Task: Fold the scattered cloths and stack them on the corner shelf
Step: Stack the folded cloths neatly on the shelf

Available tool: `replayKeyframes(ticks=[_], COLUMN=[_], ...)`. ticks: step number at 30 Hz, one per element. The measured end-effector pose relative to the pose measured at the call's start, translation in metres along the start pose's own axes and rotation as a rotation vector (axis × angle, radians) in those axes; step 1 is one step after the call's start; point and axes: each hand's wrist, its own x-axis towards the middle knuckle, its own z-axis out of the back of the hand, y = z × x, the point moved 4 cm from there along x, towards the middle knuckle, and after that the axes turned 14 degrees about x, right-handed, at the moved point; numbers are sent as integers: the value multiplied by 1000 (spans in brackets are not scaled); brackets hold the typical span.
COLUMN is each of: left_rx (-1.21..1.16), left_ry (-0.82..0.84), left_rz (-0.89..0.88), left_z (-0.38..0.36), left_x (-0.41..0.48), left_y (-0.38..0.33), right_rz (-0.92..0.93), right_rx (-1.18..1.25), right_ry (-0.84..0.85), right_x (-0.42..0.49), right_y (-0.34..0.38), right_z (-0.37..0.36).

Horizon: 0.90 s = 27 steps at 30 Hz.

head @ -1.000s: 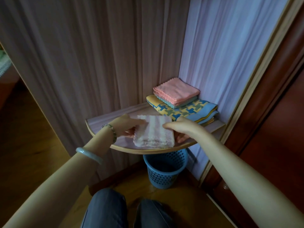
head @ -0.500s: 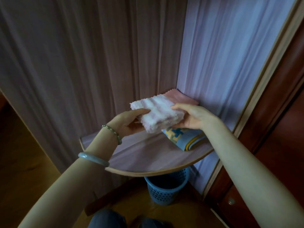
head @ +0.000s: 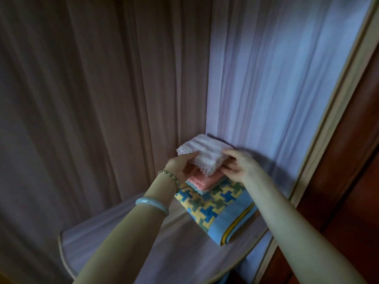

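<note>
A folded white-and-pink striped cloth (head: 203, 153) hangs just above the stack in the shelf's back corner. My left hand (head: 181, 168) grips its left side and my right hand (head: 239, 166) grips its right side. Below it lies a folded pink cloth (head: 202, 181) on a thin teal one, and both rest on a larger blue-and-yellow patterned cloth (head: 215, 203) with a light blue border. The stack sits on the rounded corner shelf (head: 114, 238). Whether the striped cloth touches the pink one is hidden by my hands.
Wood-grain wall panels meet behind the stack, brownish on the left (head: 92, 99) and pale lilac on the right (head: 266, 78). A dark red wooden door frame (head: 352, 160) runs down the right side. The shelf's left half is bare board.
Both hands lifted the striped cloth off the shelf's front and carried it back and right, over the pink cloth on the stack. The view has tilted up, so the blue basket is out of sight.
</note>
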Motion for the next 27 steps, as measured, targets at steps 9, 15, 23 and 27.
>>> replayKeyframes(ticks=[9,15,23,27], left_rx=[202,741,1639,1898], left_ry=[-281,-462,-378,-347], left_rz=[-170,-309,-945,-883], left_z=[13,19,5,3], left_x=[19,3,-8,2], left_y=[-10,-16,-27,-8], right_rz=[28,397,1002,890], right_rx=[-200,-677,-1739,-1938], right_ry=[1,-89,360,382], right_x=[19,12,15,26], right_y=[-13,8,4,-9], right_z=[2,6,-36,-32])
